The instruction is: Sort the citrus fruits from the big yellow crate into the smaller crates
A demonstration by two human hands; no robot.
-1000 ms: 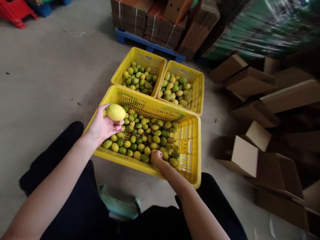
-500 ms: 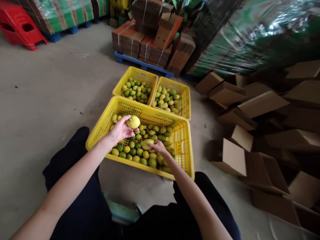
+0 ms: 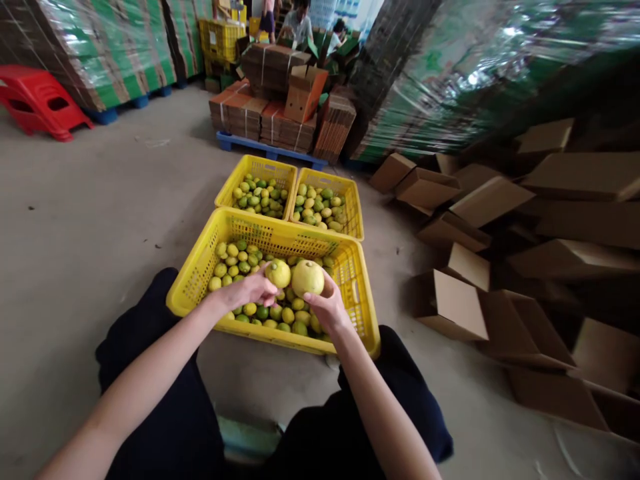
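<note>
A large yellow crate (image 3: 200, 263) stands between my knees, with many yellow and green lemons (image 3: 233, 251) spread over its bottom. Above it, my left hand (image 3: 257, 288) is closed round a yellow lemon (image 3: 278, 273). My right hand (image 3: 329, 305) grips a bigger pale yellow lemon (image 3: 307, 278), its thumb on the near side. Both lemons are held up side by side, nearly touching, with one end of each facing me. My hands and these lemons hide part of the fruit below.
Behind the large crate stand two yellow crates of lemons, a left one (image 3: 225, 187) and a right one (image 3: 356, 207). Flattened cartons (image 3: 287, 127) lie on a blue pallet (image 3: 270, 150). Open cardboard boxes (image 3: 460, 303) crowd the right. A red stool (image 3: 45, 107) stands far left; people (image 3: 299, 27) are behind.
My right hand has lifted a lemon out of the crate and brought it beside the one in my left hand. My left hand has moved right and lower. The view has tilted up.
</note>
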